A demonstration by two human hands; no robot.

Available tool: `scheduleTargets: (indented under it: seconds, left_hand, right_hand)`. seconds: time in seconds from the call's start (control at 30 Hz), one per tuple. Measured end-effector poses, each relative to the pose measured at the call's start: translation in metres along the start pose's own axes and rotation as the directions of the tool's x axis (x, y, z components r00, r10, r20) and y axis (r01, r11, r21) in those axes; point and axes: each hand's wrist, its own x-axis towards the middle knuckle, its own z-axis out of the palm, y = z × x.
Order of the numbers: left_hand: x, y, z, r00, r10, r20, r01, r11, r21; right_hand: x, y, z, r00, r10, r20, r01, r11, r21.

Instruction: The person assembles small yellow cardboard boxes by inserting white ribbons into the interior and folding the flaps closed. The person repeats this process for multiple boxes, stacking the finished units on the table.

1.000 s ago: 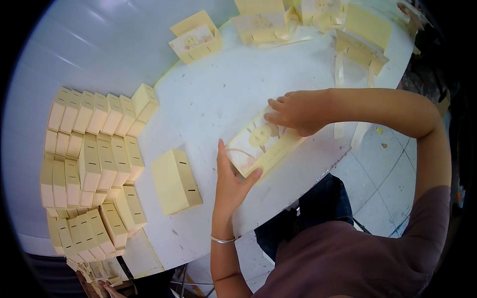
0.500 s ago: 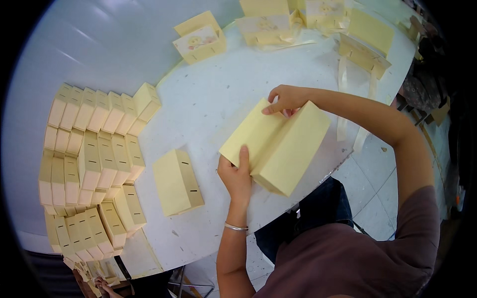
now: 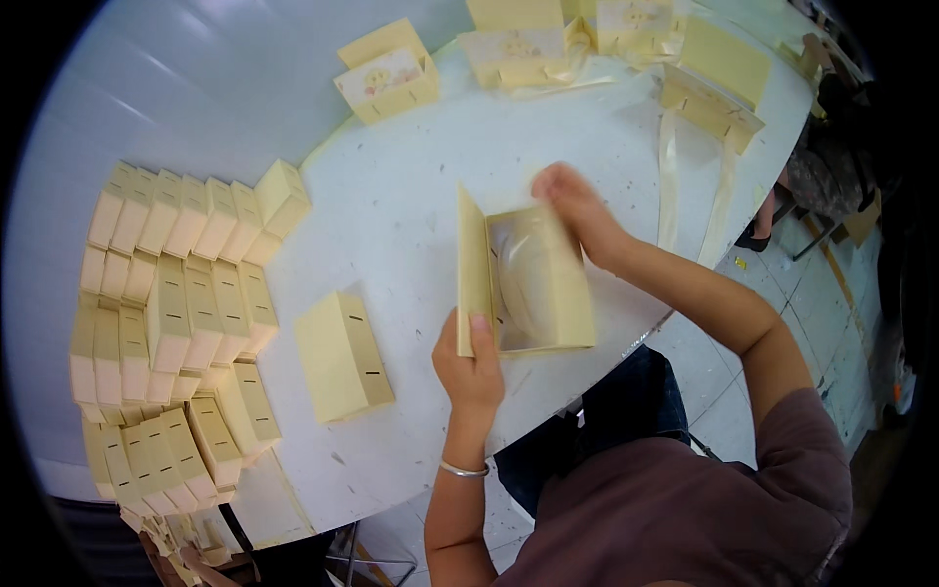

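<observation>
A pale yellow cardboard box (image 3: 572, 313) is held over the table, opened up, with a clear curved plastic piece (image 3: 523, 279) showing inside it. My left hand (image 3: 472, 362) grips the lower end of its upright left panel (image 3: 473, 264), thumb on the near face. At the box's upper right corner is my right hand (image 3: 582, 210), its fingers smeared by motion, so whether they grip the edge cannot be told. To the left lies another pale yellow box (image 3: 333, 357), closed, with two dark slots along one side.
Rows of stacked pale yellow boxes (image 3: 171, 328) fill the table's left side. Along the far edge stand open boxes with printed panels (image 3: 386, 78). At the far right, an open box (image 3: 714, 108) trails pale ribbons (image 3: 668, 181). Another person's arm shows at bottom left.
The box has turned more upright and its panels have parted, bringing the plastic piece into view. My right hand has swung with the box's right part; my left keeps its hold.
</observation>
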Motion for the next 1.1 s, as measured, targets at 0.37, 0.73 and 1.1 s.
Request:
scheduleTargets:
  seconds: [0.37, 0.73, 1.1]
  left_hand:
    - [0.043, -0.014, -0.008, 0.981, -0.164, -0.105, 0.15, 0.98, -0.131]
    - [0.041, -0.015, 0.001, 0.924, -0.375, -0.074, 0.291, 0.816, -0.499]
    - [0.009, -0.024, -0.015, 0.945, -0.327, 0.005, 0.321, 0.924, -0.21]
  right_hand:
    - [-0.056, 0.022, -0.065, 0.845, -0.251, 0.472, 0.106, 0.944, 0.313]
    - [-0.04, -0.075, -0.07, 0.452, 0.225, 0.863, 0.716, 0.485, -0.502]
    - [-0.019, -0.023, 0.02, 0.215, 0.622, 0.753, 0.644, 0.49, -0.588]
